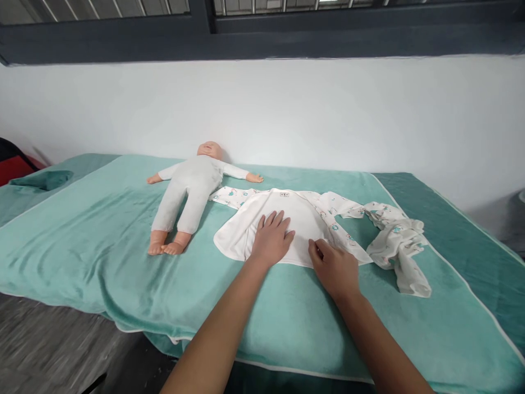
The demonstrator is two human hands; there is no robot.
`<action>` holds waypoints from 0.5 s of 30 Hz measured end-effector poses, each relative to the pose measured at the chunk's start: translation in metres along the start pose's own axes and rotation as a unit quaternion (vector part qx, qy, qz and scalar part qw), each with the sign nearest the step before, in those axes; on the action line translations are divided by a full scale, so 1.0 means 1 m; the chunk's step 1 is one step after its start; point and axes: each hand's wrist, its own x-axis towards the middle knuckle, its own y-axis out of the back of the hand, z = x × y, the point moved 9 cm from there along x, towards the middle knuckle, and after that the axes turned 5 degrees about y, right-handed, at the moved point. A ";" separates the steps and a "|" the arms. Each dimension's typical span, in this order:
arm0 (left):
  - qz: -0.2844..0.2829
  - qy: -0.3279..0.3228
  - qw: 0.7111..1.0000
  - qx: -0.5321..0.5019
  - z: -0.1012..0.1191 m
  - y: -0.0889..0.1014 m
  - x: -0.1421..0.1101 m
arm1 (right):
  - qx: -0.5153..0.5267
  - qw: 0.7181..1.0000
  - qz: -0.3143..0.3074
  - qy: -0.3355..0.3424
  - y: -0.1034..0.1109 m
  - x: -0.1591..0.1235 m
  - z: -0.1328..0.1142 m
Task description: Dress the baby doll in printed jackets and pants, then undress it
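A white baby shirt (301, 219) with long printed sleeves lies spread open, its plain inner side up and a small label at the neckline. My left hand (273, 238) rests flat on the middle of the shirt, fingers spread. Close to the shirt's lower right part is my right hand (334, 268), its fingers curled in; whether any cloth is in them is hidden. To the left, a baby doll (197, 180) in a white body lies on its back, arms stretched out. The shirt's left sleeve reaches beside the doll's leg. A crumpled printed baby garment (397, 246) lies at the right, touching the shirt's sleeve.
Everything lies on a green plush blanket (115, 235) with pale piping, over a bed-like surface. A white wall (287, 109) rises directly behind, below a dark window frame (123, 41). A red and black item (14, 164) stands at the far left. The front edge drops to a dark floor (49, 339).
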 end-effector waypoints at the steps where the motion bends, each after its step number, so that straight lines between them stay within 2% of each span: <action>1: 0.001 0.000 1.000 -0.004 0.000 0.000 0.000 | 0.008 1.000 0.015 0.008 0.002 -0.001 -0.001; 5: 0.008 0.000 1.000 -0.015 0.000 0.001 0.000 | 0.060 0.993 0.083 0.053 0.017 -0.007 -0.010; 9: 0.020 0.003 1.000 -0.021 -0.001 0.001 0.001 | 0.138 0.983 0.100 0.067 0.031 -0.004 -0.011; 12: 0.025 0.004 0.999 -0.031 -0.002 0.002 0.002 | 0.194 0.976 0.098 -0.008 0.030 0.022 0.019; 15: 0.027 0.004 0.999 -0.039 -0.003 0.001 0.002 | 0.232 0.964 0.089 -0.097 0.013 0.062 0.069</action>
